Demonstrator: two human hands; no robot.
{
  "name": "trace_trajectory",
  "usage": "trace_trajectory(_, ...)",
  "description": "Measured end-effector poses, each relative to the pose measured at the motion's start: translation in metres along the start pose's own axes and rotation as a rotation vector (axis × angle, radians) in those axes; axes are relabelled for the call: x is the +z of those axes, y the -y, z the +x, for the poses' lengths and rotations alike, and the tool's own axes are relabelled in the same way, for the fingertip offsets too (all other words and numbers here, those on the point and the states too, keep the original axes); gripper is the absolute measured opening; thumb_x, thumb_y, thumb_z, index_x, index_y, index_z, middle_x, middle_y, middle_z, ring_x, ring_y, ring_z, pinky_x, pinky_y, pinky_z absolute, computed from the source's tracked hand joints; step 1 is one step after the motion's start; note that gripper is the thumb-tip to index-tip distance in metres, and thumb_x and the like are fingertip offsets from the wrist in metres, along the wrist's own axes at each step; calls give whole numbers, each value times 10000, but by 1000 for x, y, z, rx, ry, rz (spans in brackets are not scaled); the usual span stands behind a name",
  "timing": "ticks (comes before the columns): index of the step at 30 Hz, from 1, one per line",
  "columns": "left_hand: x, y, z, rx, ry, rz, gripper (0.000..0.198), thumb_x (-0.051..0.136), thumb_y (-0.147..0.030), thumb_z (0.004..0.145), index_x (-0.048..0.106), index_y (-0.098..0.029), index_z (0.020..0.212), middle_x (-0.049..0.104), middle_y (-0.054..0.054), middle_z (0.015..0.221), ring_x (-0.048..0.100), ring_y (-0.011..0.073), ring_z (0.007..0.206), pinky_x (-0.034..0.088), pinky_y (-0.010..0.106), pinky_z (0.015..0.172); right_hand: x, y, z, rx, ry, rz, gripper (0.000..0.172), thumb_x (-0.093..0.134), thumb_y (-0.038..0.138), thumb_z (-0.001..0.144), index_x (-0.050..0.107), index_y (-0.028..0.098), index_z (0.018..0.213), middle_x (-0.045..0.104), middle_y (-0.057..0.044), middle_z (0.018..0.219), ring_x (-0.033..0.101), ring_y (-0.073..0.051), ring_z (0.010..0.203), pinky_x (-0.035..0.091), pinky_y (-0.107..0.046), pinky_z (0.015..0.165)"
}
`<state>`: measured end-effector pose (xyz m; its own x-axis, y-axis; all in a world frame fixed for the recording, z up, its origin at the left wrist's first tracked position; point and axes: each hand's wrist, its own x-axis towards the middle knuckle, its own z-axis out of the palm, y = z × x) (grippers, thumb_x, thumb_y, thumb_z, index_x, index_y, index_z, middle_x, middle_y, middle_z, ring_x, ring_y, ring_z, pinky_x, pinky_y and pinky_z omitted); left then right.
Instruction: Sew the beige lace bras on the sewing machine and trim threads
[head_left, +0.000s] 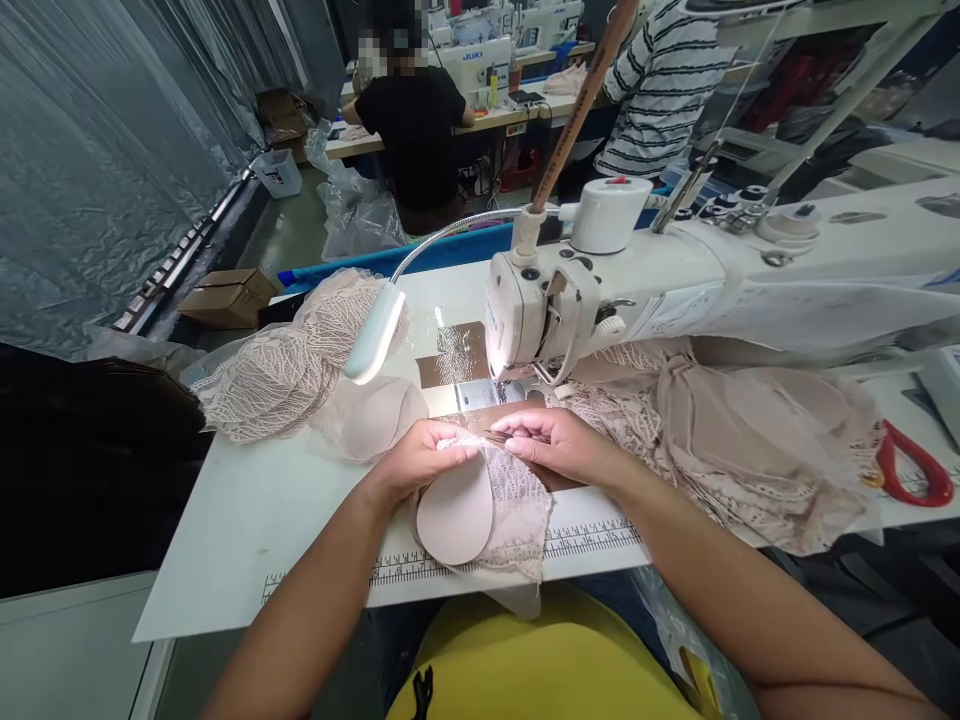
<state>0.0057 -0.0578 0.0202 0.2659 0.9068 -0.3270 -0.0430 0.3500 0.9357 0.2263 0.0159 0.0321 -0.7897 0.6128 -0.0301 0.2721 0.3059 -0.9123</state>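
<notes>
My left hand (418, 460) is closed on the top edge of a pale pink lace piece, thumb on top. A smooth beige bra cup (455, 515) hangs from that edge over the front of the sewing table, with a lace panel (520, 500) spread to its right. My right hand (559, 442) is pinched round a thin, dark pointed tool (496, 436), whose tips reach the lace edge by my left thumb; its exact kind is too small to tell. Both hands are just in front of the sewing machine (525, 300) and its needle area.
Lace pieces (274, 385) are heaped at the left, and more lace fabric (735, 430) at the right beside red-handled scissors (911, 465). A lamp (375, 335) on a bent neck hangs over the table. A printed ruler (592, 538) runs along the front edge. Two people sit beyond.
</notes>
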Motion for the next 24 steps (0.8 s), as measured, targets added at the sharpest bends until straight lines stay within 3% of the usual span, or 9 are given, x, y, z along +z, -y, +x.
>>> trace_trajectory(4, 0, 2, 2, -7, 8, -1, 270, 725, -359, 736, 721, -117, 856, 667, 47, 745, 547, 128, 658, 396, 237, 620, 6, 5, 1, 40, 15, -6, 243, 552, 299, 851, 650, 164, 1029, 676, -42, 899, 606, -152, 763, 466, -281, 685)
trace_trajectory(17, 0, 0, 5, -18, 63, 7, 286, 725, -376, 728, 679, -94, 723, 485, -16, 593, 382, 83, 572, 275, 221, 542, 17, 4, 2, 9, -43, 99, 207, 574, 306, 847, 691, 171, 951, 696, -53, 913, 632, -182, 843, 491, -319, 755)
trace_trajectory(21, -1, 1, 4, -37, 45, 38, 298, 725, -387, 722, 692, -101, 800, 488, -15, 616, 377, 81, 574, 270, 218, 538, 14, -1, 4, 10, -20, 97, 204, 593, 290, 832, 688, 169, 966, 702, -50, 923, 640, -183, 844, 496, -317, 755)
trace_trajectory(24, -2, 3, 4, -23, 57, 83, 311, 710, -402, 733, 668, -94, 732, 432, -29, 574, 331, 73, 551, 225, 218, 516, 14, -4, 4, 3, 9, 86, 224, 604, 283, 825, 679, 180, 1009, 701, -46, 959, 640, -185, 877, 493, -314, 771)
